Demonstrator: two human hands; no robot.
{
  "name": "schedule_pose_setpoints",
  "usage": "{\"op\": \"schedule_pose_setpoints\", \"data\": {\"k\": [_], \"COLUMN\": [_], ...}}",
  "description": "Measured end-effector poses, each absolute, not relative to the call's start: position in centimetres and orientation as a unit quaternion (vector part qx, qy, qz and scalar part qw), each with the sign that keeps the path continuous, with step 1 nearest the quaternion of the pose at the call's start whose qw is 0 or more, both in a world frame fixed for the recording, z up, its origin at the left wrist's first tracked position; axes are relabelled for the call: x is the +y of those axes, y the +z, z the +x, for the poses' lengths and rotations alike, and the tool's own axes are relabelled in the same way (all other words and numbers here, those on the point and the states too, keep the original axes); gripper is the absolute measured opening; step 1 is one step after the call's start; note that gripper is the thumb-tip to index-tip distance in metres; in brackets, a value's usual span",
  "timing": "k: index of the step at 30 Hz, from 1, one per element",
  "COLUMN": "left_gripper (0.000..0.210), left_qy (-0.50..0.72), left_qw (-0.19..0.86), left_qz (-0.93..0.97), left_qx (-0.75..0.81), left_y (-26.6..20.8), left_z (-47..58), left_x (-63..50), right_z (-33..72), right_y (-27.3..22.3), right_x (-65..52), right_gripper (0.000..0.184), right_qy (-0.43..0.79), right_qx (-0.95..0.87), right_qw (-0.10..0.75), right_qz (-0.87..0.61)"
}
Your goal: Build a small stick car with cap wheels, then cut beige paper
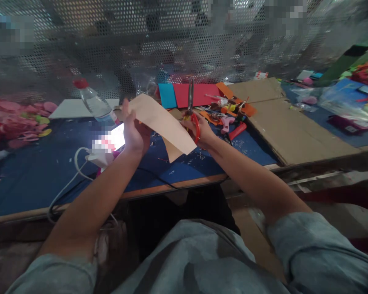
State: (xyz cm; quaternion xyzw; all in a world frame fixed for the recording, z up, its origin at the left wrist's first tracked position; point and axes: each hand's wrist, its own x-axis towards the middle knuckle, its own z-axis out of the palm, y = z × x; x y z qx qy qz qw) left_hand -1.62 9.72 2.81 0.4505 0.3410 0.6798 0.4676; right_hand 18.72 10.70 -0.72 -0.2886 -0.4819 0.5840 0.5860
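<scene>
My left hand [134, 131] grips the upper left end of a beige sheet [161, 118], its thumb pointing up beside the edge. The sheet is held above the table and folds over, with a second layer showing below its lower edge. My right hand [204, 130] has its fingers through the red handles of a pair of scissors [190, 96]. The blades point up and away from me, just right of the sheet. Part of the scissors' handle and some right fingers are hidden behind the sheet's edge.
A water bottle [93, 100], a lit phone [118, 136] and a white cable [76, 159] lie left. Behind are red [196, 94] and blue sheets [167, 95]. A pink glue gun [226, 123] lies among scraps, left of flat cardboard [300, 130]. Perforated metal [110, 49] stands behind.
</scene>
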Motion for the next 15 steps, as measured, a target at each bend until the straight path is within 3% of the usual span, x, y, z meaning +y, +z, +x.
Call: {"op": "schedule_pose_setpoints", "data": {"k": [4,11,15], "left_gripper": [0.078,0.039,0.042], "left_qy": [0.683,0.528,0.49], "left_qw": [0.525,0.608,0.623], "left_qz": [0.433,0.507,0.527], "left_qx": [0.265,0.308,0.307], "left_y": [3.7,3.5,2.5], "left_z": [-1.9,-1.1,-0.6], "left_x": [9.0,8.5,8.2], "right_z": [18.9,18.8,18.7], "right_y": [-0.6,0.4,0.2], "right_x": [10.8,9.5,9.2], "right_gripper": [0.059,0.053,0.053], "right_qy": [0.577,0.583,0.601], "right_qx": [-0.471,-0.507,-0.545], "right_qw": [0.6,0.569,0.53], "right_qz": [-0.293,-0.281,-0.246]}}
